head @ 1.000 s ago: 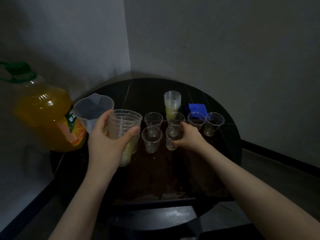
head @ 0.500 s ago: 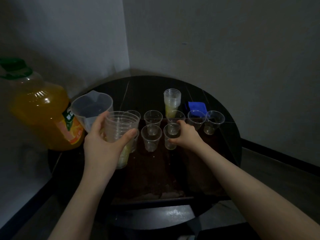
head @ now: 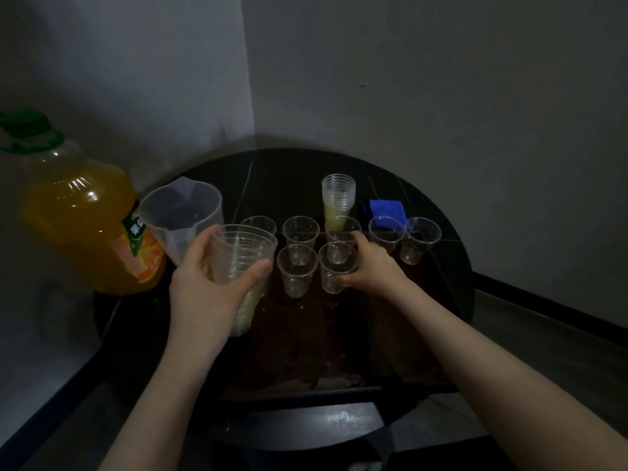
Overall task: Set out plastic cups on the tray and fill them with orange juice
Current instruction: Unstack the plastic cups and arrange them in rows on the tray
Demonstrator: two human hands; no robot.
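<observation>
The right hand (head: 370,266) rests against a single clear cup (head: 334,271) in the front row on the tray (head: 339,334), its fingers curled round the cup's right side with the cup upright and its mouth facing up. The left hand (head: 207,287) holds a nested stack of cups (head: 243,266) above the tray's left part, fingers wrapped round the stack, thumb across its front; the stack leans slightly, mouth tipped away from the person.

The relation that matters is that the stack lies to the left of the right hand, across one more front-row cup (head: 296,270) standing between them. The open places in the front row lie on the right hand's own side, to the right of the cup it touches, so that hand seems the one to fetch the next cup from the stack. The juice bottle (head: 85,215) and measuring jug (head: 180,215) stand left of the tray, nearer the left hand. No cup on the tray appears filled yet.
</observation>
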